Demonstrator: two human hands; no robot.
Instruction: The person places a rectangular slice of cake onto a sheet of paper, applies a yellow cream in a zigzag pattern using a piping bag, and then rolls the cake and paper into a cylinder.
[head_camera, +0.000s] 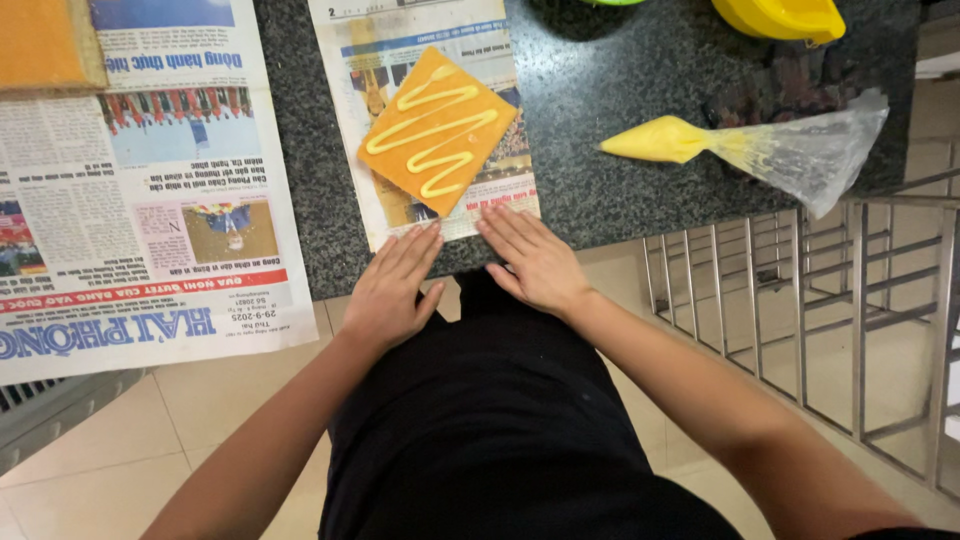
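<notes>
Newspaper sheet (430, 190) under both hands, near counter (620, 180) edge, likely pinned flat so it cannot slide. Left hand (392, 290) open, palm down, fingers on sheet's lower edge, holding nothing. Right hand (532, 258) same, flat beside it. Orange square tile (438, 130) lies diagonal on sheet, yellow zigzag on top; paper apparently catches mess. Piping bag (760, 148) farther right, on its side, apart. Second newspaper (130, 190) spread left. Yellow bowl (780, 18) at far edge.

Bare dark granite counter (610, 150) lies open between the narrow newspaper sheet (372, 215) and the piping bag of yellow cream (760, 150). A wide newspaper (140, 200) covers the left; a steel railing (830, 300) blocks the right.
</notes>
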